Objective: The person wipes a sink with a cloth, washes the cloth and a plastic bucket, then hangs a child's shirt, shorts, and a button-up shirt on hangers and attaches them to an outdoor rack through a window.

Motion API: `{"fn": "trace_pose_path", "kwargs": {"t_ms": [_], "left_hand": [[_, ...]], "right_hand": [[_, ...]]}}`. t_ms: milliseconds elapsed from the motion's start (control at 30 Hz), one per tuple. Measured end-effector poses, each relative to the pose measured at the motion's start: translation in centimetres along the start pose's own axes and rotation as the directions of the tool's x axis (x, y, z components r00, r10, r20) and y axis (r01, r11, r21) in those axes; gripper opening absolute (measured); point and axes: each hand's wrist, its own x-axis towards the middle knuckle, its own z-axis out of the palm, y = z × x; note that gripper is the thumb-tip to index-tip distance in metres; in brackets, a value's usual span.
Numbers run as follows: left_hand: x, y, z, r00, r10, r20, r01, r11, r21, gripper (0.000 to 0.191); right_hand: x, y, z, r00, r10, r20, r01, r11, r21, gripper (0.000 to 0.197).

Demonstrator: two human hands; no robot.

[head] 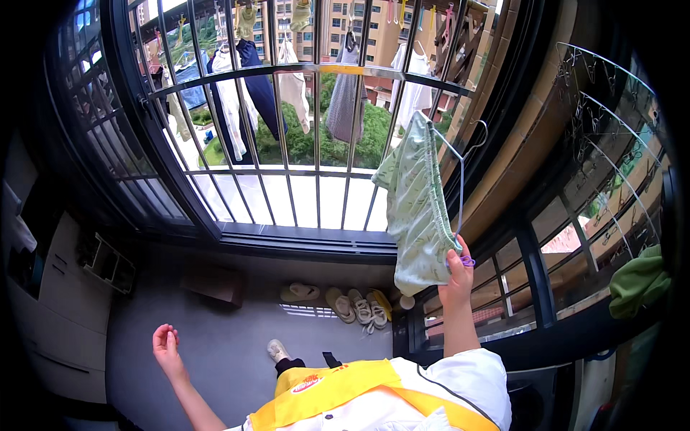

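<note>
My right hand (459, 272) grips the lower end of a wire clothes hanger (462, 183) together with the waistband of light green patterned shorts (418, 210). The shorts hang over the hanger, which is tilted on its side, its hook pointing up and right. A small purple loop (467, 261) shows at my fingers. Low on the left, my left hand (167, 345) is held above the grey floor, its fingers curled loosely with no object seen in them. Beyond the window bars hang navy trousers (261, 81), a grey checked garment (345, 102) and a white top (418, 70).
Metal window bars (318, 140) stand in front. Several shoes (361, 307) and a brown box (215, 283) lie on the floor by the window wall. A rack with wire clips (614, 116) hangs at the right, above a green cloth (639, 283). Cabinets (67, 301) line the left.
</note>
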Motion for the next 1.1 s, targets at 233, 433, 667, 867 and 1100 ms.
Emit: {"fn": "trace_pose_path", "kwargs": {"t_ms": [233, 433, 667, 867, 1100], "left_hand": [[18.6, 2.3, 14.0, 0.865, 0.072, 0.497, -0.057, 0.997, -0.046, 0.015], [27.2, 8.4, 28.9, 0.524, 0.271, 0.807, -0.236, 0.957, -0.168, 0.016], [27.9, 19.5, 45.0, 0.225, 0.676, 0.701, -0.689, 0.619, -0.376, 0.031], [30.8, 26.8, 58.3, -0.073, 0.946, 0.314, -0.992, -0.036, -0.121, 0.062], [31.5, 27.1, 64.4, -0.09, 0.879, 0.468, -0.995, -0.098, -0.008, 0.072]], "right_hand": [[9.6, 8.2, 1.8, 0.977, -0.159, -0.143, 0.132, 0.975, -0.179, 0.042], [19.2, 14.6, 1.0, 0.964, -0.155, -0.214, 0.102, 0.966, -0.238, 0.038], [32.0, 17.6, -2.5, 0.946, -0.213, -0.244, 0.144, 0.951, -0.272, 0.037], [43.0, 18.1, -0.2, 0.961, -0.252, -0.117, 0.225, 0.953, -0.202, 0.035], [57.5, 20.0, -1.5, 0.904, -0.428, 0.024, 0.416, 0.862, -0.288, 0.015]]}}
